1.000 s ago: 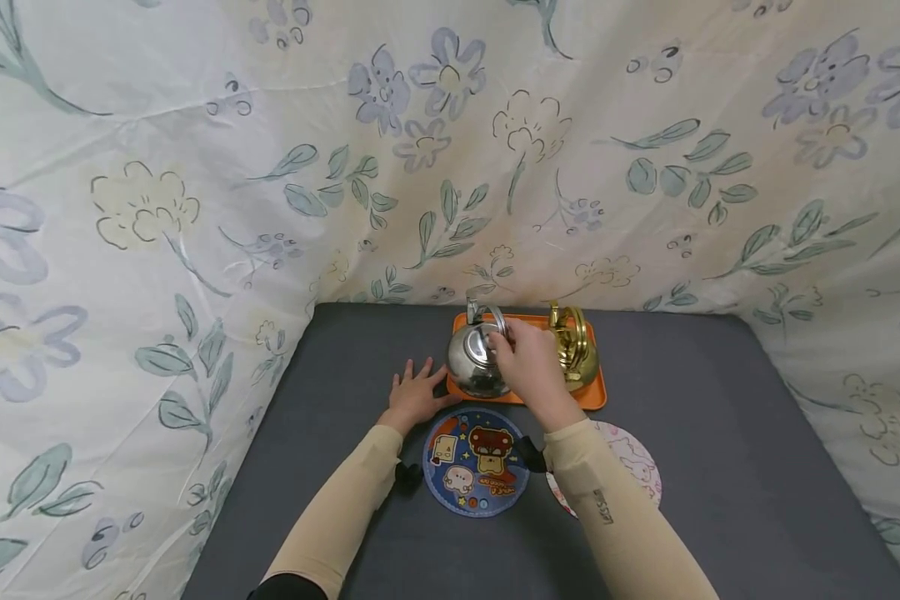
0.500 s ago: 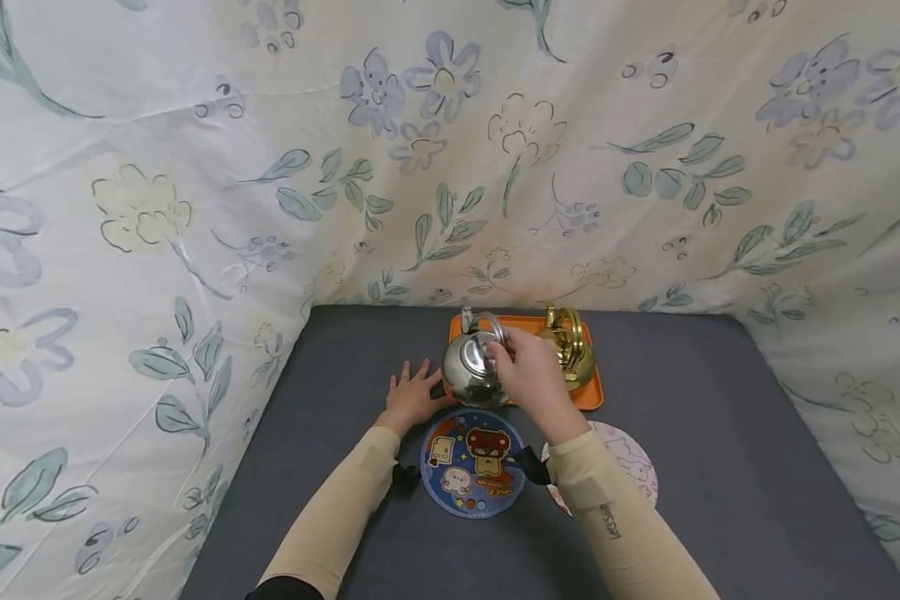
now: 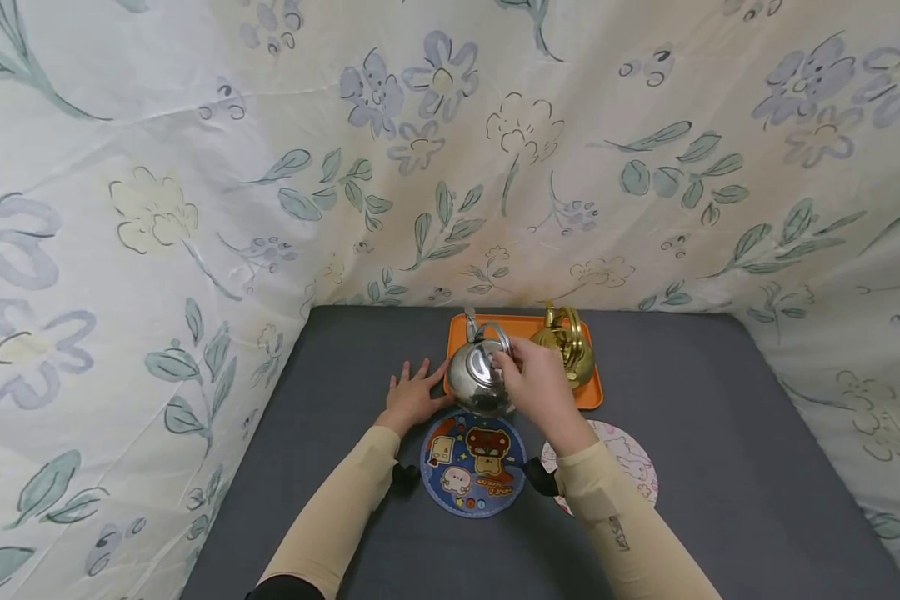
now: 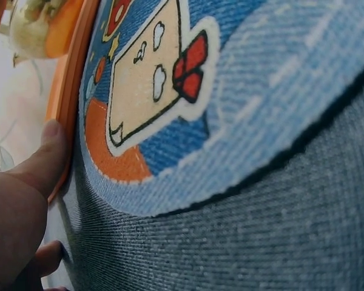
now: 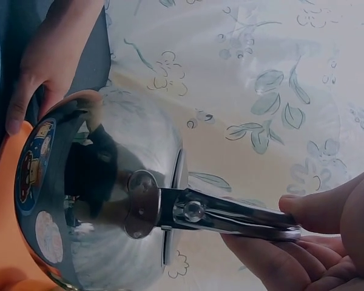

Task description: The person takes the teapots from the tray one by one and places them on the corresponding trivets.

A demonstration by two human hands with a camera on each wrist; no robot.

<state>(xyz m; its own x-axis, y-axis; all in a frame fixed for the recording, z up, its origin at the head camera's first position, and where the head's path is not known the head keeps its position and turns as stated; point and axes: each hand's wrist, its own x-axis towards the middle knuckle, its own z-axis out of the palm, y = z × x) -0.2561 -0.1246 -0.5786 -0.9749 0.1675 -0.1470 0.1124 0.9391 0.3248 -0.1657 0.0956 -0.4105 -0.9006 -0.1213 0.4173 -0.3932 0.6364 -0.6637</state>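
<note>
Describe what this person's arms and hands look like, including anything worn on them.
The left hand and right hand are bare. The left sleeve and right sleeve are long, close-fitting and cream-beige. Small dark lettering runs along the right one; black material shows at the left one's lower end. A small black piece juts out near each wrist.

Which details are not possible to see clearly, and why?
Pink round mat: head view, partly behind the right sleeve.
Sleeve lettering: head view, too small.
Gold kettle: head view, partly behind the right hand.
Inside of silver kettle: head view, under its lid.
Blue round mat: left wrist view, cut off by top edge.
</note>
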